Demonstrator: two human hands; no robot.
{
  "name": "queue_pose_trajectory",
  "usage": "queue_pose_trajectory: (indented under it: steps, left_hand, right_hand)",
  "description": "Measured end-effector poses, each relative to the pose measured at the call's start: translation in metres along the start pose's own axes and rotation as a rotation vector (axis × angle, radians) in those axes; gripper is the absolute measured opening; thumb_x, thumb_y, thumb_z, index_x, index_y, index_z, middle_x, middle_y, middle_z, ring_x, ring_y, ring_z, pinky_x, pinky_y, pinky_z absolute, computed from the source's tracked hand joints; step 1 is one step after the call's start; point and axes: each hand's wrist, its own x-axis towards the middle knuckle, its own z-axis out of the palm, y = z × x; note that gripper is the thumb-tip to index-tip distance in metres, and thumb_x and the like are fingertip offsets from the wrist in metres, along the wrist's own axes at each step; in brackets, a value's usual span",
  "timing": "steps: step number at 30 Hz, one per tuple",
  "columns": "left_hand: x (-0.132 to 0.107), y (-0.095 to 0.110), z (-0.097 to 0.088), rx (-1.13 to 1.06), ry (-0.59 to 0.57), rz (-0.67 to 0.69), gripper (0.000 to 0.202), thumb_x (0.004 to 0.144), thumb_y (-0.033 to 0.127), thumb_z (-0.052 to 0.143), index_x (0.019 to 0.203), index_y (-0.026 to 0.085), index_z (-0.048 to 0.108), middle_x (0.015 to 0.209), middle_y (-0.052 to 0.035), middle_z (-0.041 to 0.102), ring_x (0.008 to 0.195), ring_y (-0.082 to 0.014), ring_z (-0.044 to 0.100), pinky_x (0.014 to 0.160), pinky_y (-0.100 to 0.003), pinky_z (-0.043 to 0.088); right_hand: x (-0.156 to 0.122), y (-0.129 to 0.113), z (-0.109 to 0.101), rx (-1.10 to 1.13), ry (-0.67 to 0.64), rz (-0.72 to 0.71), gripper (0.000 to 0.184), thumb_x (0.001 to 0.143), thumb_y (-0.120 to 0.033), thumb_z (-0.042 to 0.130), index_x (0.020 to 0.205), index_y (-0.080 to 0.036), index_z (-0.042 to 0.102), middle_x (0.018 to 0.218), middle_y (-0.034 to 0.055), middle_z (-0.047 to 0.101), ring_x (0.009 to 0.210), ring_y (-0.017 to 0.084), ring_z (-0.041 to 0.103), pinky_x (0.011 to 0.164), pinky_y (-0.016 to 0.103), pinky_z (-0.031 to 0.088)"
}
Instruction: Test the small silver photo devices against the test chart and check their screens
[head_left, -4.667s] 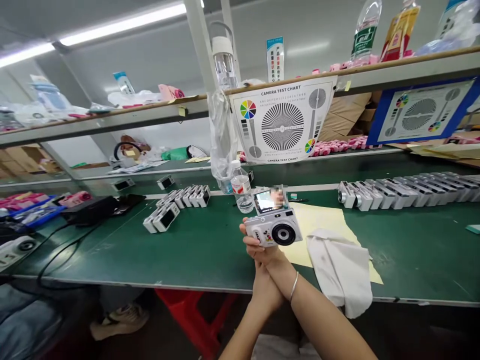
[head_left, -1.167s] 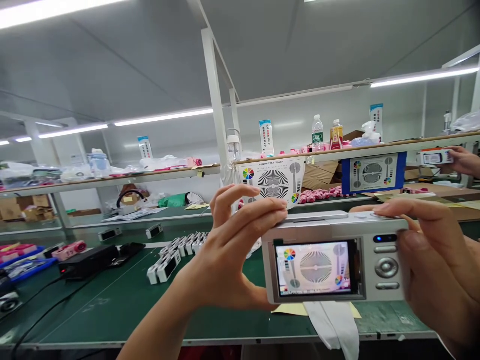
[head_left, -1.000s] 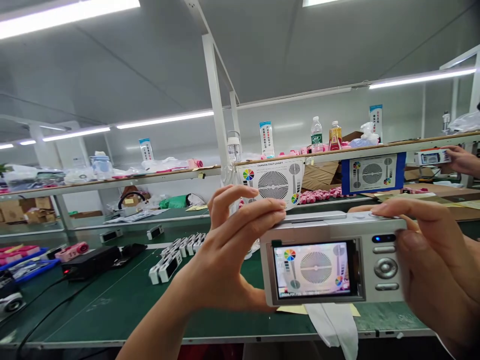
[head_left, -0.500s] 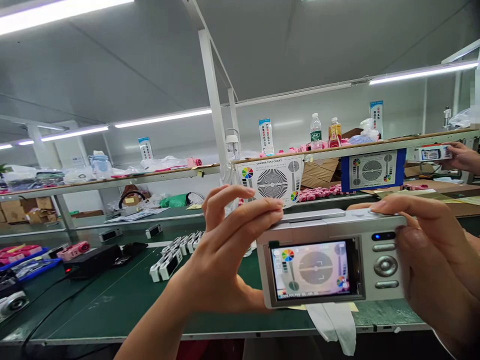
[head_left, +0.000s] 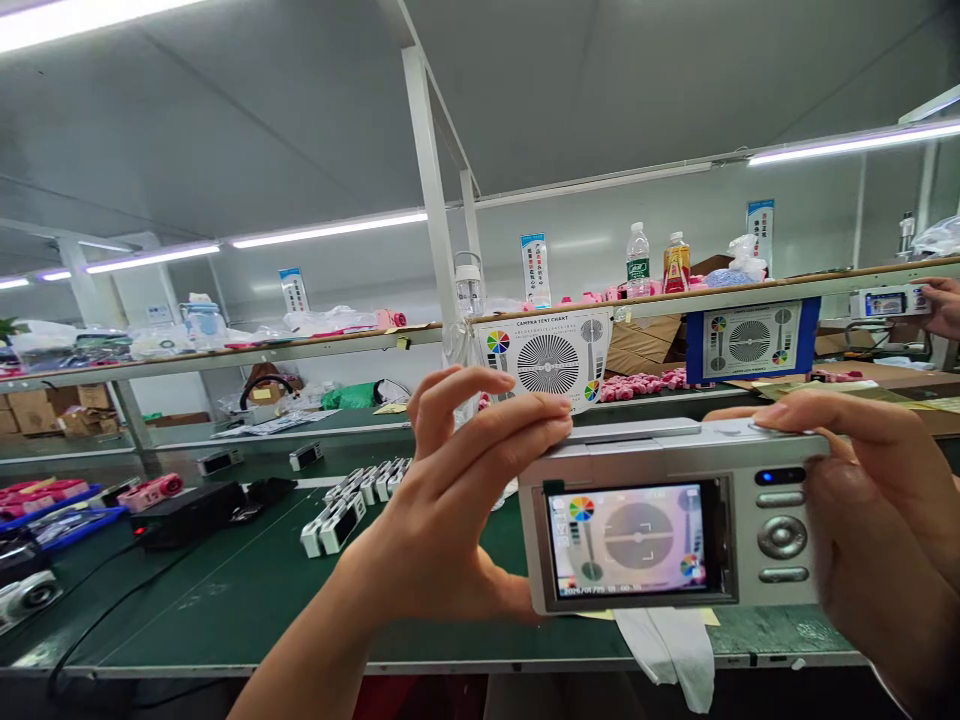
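Observation:
I hold a silver compact camera (head_left: 780, 455) up in front of me with both hands, its back towards me. My left hand (head_left: 450, 500) grips its left end, thumb under and fingers over the top. My right hand (head_left: 877, 530) grips the right end, with the forefinger lying on the top plate. The camera's screen (head_left: 637, 540) shows the colour wheel and the radial pattern of the white test chart (head_left: 547, 360) that hangs from the shelf straight ahead. A blue light glows beside the screen.
Rows of small white cameras (head_left: 349, 500) lie on the green bench (head_left: 225, 590). A white cloth (head_left: 667, 655) hangs over its front edge. A black box (head_left: 187, 510) with cables sits left. A second chart (head_left: 750, 340) hangs right, where another person's hand (head_left: 946, 305) holds a camera.
Since 4.7 s ago the camera has been raised from low over the bench and turned screen-side to me. Over the last second its picture has gone paler with a focus frame; both hands keep their grip.

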Motion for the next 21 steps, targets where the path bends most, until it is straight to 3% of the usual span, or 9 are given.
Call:
queue_pose_trajectory:
  steps: [5,13,21]
  left_hand:
    - [-0.0008,-0.0007,0.0006,-0.007,0.007,0.005,0.058,0.083,0.063,0.055,0.120,0.019,0.055,0.111,-0.0075,0.068,0.115,-0.0259,0.053,0.100,-0.042,0.044]
    - [-0.0007,0.0003,-0.0004,0.007,0.005,-0.005,0.056,0.085,0.063,0.052,0.117,0.018,0.055,0.110,-0.0076,0.068,0.114,-0.0253,0.053,0.100,-0.041,0.044]
    - [-0.0004,0.0002,-0.0010,0.011,-0.002,-0.009,0.054,0.087,0.064,0.049,0.118,0.020,0.054,0.110,-0.0072,0.068,0.115,-0.0249,0.053,0.100,-0.041,0.044]
  right_hand:
    - [-0.0024,0.0027,0.0003,0.040,-0.012,0.022,0.024,0.100,-0.029,0.041,0.116,-0.033,0.057,0.087,-0.0001,0.066,0.048,0.011,0.050,0.036,0.021,0.042]
    - [0.0005,-0.0008,0.0031,0.068,-0.027,0.054,0.024,0.099,-0.030,0.041,0.116,-0.036,0.057,0.094,-0.0008,0.066,0.052,0.011,0.054,0.038,0.022,0.046]
    - [-0.0039,0.0024,-0.0002,-0.008,-0.001,0.062,0.024,0.098,-0.030,0.042,0.115,-0.036,0.058,0.078,-0.0014,0.065,0.041,0.012,0.043,0.032,0.025,0.037]
